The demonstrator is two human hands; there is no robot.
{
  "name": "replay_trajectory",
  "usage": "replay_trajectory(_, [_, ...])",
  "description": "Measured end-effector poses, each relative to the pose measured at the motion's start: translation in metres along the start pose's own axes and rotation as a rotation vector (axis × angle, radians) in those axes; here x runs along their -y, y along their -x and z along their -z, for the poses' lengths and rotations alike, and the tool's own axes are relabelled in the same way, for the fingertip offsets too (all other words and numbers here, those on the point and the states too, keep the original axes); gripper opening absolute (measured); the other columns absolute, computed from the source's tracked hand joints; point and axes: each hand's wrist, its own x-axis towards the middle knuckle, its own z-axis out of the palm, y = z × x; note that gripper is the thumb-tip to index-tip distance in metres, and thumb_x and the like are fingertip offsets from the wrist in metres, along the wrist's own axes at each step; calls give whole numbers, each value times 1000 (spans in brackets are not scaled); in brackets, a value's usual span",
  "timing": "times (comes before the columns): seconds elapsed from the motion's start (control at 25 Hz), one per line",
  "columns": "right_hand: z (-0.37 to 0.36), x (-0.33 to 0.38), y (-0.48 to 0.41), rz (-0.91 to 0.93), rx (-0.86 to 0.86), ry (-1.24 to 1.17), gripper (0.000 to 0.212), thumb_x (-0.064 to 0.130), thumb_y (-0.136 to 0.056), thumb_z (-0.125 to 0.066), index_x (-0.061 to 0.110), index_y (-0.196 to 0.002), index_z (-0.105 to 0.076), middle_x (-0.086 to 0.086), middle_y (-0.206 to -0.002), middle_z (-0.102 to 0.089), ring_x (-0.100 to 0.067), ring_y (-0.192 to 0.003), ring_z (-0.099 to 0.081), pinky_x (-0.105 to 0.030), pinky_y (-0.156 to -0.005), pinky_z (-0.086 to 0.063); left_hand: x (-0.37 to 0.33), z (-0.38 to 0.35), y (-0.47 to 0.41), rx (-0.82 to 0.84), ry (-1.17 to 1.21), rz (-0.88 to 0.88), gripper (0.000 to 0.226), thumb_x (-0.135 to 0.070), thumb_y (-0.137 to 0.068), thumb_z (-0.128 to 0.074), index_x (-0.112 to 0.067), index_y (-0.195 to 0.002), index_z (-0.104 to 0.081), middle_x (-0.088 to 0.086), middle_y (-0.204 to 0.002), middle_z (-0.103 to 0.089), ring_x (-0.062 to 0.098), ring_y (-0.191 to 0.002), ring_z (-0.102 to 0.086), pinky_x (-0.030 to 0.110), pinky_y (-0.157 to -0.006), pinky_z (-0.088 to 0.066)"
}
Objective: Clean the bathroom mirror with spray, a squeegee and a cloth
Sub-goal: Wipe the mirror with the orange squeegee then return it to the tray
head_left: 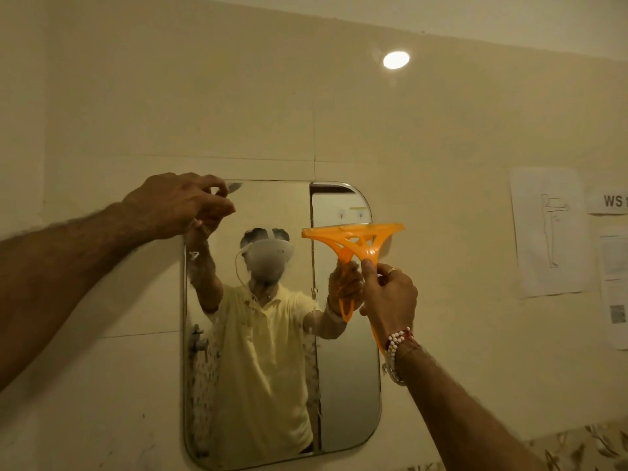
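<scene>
A rounded rectangular mirror (pixel 346 385) hangs on the cream tiled wall and reflects a person in a pale yellow shirt. My right hand (pixel 390 295) grips the handle of an orange plastic squeegee (pixel 355 237), whose blade lies level against the glass near the mirror's upper right edge. My left hand (pixel 185 203) is at the mirror's top left corner, fingers curled over its edge. No spray bottle or cloth is in view.
Printed paper sheets (pixel 548 232) and a label reading "WS" (pixel 611 200) are stuck to the wall right of the mirror. A round light patch (pixel 396 60) glows high on the wall. Patterned tiles (pixel 577 447) run along the lower right.
</scene>
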Motion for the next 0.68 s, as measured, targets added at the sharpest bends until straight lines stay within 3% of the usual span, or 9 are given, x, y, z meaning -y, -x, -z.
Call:
replay_trajectory(0.2, [-12, 3, 24, -110, -4, -99, 46, 52, -98, -50, 13, -102, -73, -8, -86, -74, -30, -74, -72, -47, -72, -61, 2, 3, 1, -19, 11, -20, 70, -45, -87, -71, -47, -149, -38, -2, -160, -28, 20, -128, -49, 33, -89, -55])
replay_trajectory(0.36, [-34, 29, 41, -231, 53, -257, 46, 42, -103, -45, 15, -72, -66, -1, -58, -67, -24, -59, -69, -34, -61, -57, 10, 7, 3, -23, 25, -76, 62, -37, -90, -70, -46, -145, -45, -2, -159, -34, 20, -129, -49, 39, -94, -53])
replay_trajectory(0.52, [-65, 54, 72, -381, 149, -466, 53, 41, -107, -34, 6, -80, -66, -2, -49, -67, -20, -43, -66, -27, -44, -54, 11, 6, 2, -43, 74, -74, 53, -34, -92, -69, -44, -141, -51, -3, -153, -42, 19, -126, -49, 40, -95, -50])
replay_trajectory(0.68, [-96, 79, 108, -369, 253, -524, 51, 40, -107, -34, 6, -85, -64, -9, -59, -69, -29, -54, -70, -45, -59, -63, 12, 2, -1, -54, 98, -62, 50, -31, -94, -67, -43, -140, -53, -2, -152, -43, 20, -126, -50, 39, -96, -47])
